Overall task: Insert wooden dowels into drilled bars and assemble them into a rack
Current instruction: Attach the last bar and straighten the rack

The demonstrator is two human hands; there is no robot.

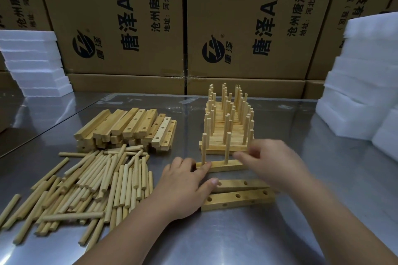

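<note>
Centre of the bench, the drilled bar [221,166] lies flat with two dowels [227,147] standing upright in it. The left hand [183,183] has straight fingers, its fingertips [206,166] pressing on the bar's left end, by my read to stop it sliding or tipping. The right hand [273,161] hovers over the bar's right end, motion-blurred. Its fingers look loosely bent, but I cannot tell whether they pinch a dowel.

Just in front lie two spare bars [239,198], holes up, side by side within easy reach, the left thumb touching the farther one. Behind stands the batch of finished bars [228,122], pegs up in rows. To the left sit a heap of drilled bars [129,127] and the loose dowels [92,185], handy feedstock.

It all sits on a shiny steel table [215,239]. Printed cardboard cartons [120,17] wall off the back, and white foam slabs [36,60] are stacked at both sides.
</note>
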